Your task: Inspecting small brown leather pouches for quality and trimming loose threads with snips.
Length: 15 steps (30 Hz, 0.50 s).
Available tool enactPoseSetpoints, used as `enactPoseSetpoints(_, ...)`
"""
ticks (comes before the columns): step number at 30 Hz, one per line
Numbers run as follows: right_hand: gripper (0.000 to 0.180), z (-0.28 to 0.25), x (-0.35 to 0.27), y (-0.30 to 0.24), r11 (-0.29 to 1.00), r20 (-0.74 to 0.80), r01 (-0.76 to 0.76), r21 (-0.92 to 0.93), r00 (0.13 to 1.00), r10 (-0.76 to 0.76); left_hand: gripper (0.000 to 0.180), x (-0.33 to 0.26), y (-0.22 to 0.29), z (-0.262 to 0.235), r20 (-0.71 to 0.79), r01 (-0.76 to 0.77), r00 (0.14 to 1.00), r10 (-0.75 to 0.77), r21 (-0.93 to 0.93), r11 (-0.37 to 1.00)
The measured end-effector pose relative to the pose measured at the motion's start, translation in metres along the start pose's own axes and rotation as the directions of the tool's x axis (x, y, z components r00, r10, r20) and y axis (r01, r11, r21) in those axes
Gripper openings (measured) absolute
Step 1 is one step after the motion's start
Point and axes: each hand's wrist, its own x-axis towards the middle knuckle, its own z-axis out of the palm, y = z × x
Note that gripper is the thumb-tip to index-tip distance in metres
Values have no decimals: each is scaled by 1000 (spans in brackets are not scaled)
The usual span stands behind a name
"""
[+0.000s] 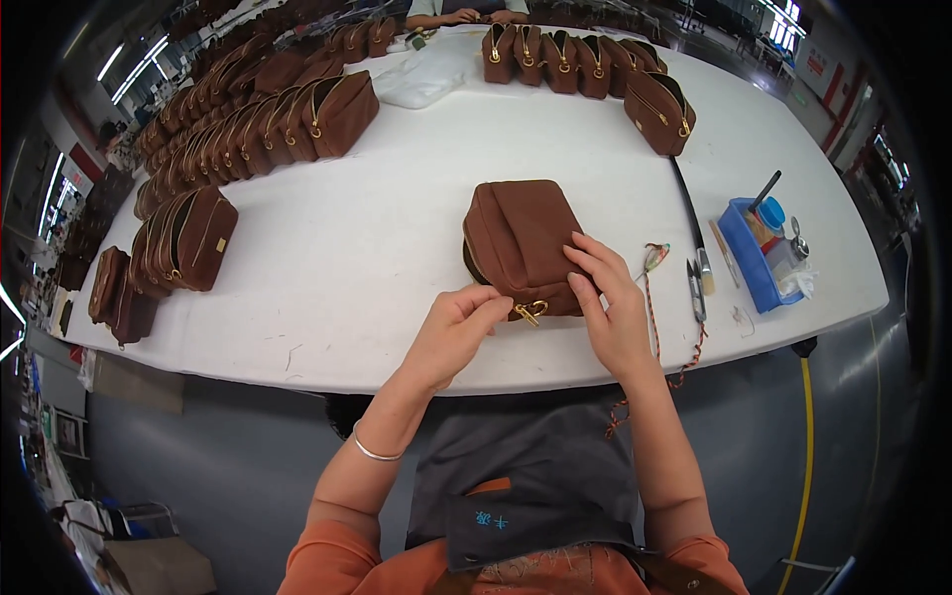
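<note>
A small brown bag point(526, 233) lies on the white table in front of me, near its front edge. At its near end hangs a gold clasp point(532, 313). My left hand point(454, 332) pinches the bag's near left corner between thumb and forefinger, right beside the clasp; just what lies between the fingertips is hidden. My right hand point(617, 309) holds the bag's right side, fingers over the top face and thumb near the close edge. Right of this hand lie small thread snips point(696, 291) with a red-black cord and a long-handled brush point(704, 268).
Rows of brown bags point(288, 124) fill the table's far left, with more point(198, 238) nearer. Others point(575, 64) line the back, one point(659, 111) at right. A blue bin point(751, 253) with small containers stands right. Clear plastic point(421, 77) lies at the back, before another person.
</note>
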Motion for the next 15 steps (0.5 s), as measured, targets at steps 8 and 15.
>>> enactPoseSetpoints(8,26,-4,-4,15,998,-35,-18,64,999,20,18,-2,4,16,22,-58,998,56,126,990)
enactPoseSetpoints(15,26,-8,-5,34,970,-84,-108,219,988,129,19,1,18,36,147,-491,786,601,739,461)
